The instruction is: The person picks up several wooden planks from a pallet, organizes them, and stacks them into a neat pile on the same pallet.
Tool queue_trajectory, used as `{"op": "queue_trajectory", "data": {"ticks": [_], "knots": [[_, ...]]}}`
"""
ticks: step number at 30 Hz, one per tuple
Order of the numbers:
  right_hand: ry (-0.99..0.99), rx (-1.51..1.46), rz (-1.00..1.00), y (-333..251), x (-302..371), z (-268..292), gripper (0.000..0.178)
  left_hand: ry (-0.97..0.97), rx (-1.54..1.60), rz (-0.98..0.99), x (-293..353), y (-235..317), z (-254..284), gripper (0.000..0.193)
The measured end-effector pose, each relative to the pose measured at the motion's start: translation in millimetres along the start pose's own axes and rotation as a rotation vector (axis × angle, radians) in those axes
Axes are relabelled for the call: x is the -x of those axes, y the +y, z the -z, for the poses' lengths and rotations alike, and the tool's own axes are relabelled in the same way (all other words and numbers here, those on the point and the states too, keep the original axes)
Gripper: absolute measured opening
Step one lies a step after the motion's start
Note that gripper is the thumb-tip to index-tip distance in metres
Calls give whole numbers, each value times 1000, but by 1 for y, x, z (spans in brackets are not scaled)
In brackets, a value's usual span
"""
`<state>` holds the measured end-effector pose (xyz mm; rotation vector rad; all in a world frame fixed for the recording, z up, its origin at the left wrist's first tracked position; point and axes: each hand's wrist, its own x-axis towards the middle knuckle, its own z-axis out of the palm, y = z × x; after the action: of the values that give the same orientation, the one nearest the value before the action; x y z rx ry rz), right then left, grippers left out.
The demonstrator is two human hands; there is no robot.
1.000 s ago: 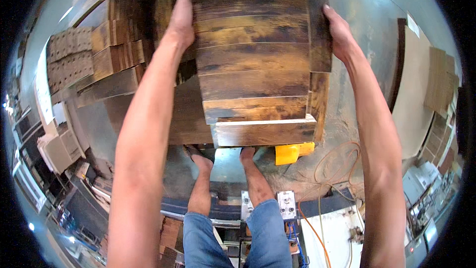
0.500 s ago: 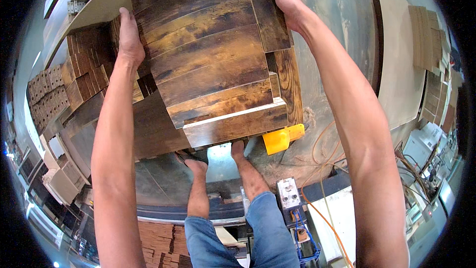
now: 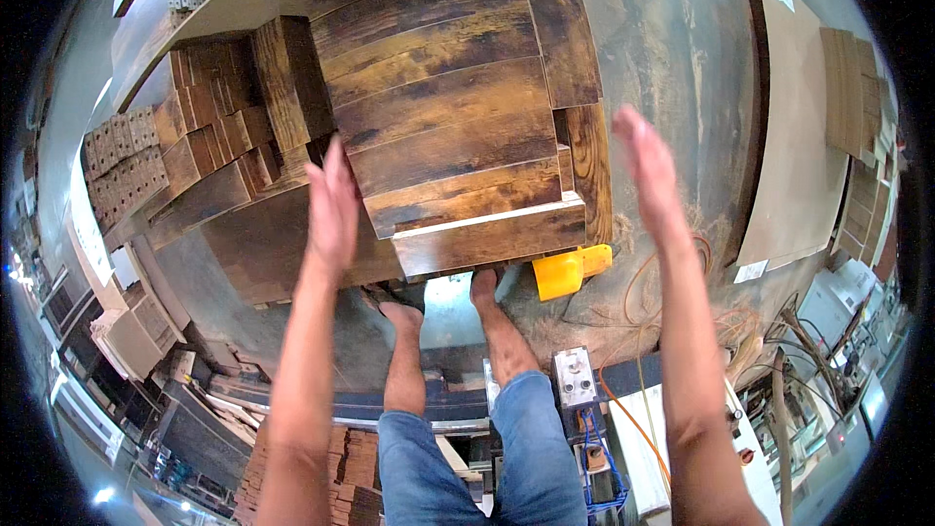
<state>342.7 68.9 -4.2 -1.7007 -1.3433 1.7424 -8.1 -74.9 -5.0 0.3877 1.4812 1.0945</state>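
Note:
A stack of dark brown wood-grain boards (image 3: pixel 443 78) fills the middle, its planks lying side by side on top. One board (image 3: pixel 492 239) with a pale edge lies across the near end, and another (image 3: pixel 555 24) lies lengthwise along the right. My left hand (image 3: pixel 334 209) is open beside the stack's near left edge, fingers stretched out; whether it touches the wood I cannot tell. My right hand (image 3: pixel 651 170) is open too, slightly blurred, over the floor to the right of the stack. Neither hand holds anything.
Smaller piles of brown wood pieces (image 3: pixel 209 122) stand at the left. A yellow plastic object (image 3: pixel 560 273) sits by the stack's near right corner. An orange hose (image 3: pixel 623 394) trails behind it, near a metal control box (image 3: pixel 575 377). A large beige panel (image 3: pixel 799 127) lies at the right.
Both hands have come off the sides of the stack and drawn back toward me. The stack looks the same, though the whole view has shifted slightly.

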Motion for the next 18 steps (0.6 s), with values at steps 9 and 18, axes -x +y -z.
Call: {"op": "queue_trajectory", "data": {"ticks": [9, 18], "knots": [[-46, -150, -169, 20, 54, -66, 73, 114, 279, 16, 57, -50, -34, 85], [-93, -411, -267, 35, 48, -76, 62, 110, 328, 55, 55, -53, -26, 76]]}}
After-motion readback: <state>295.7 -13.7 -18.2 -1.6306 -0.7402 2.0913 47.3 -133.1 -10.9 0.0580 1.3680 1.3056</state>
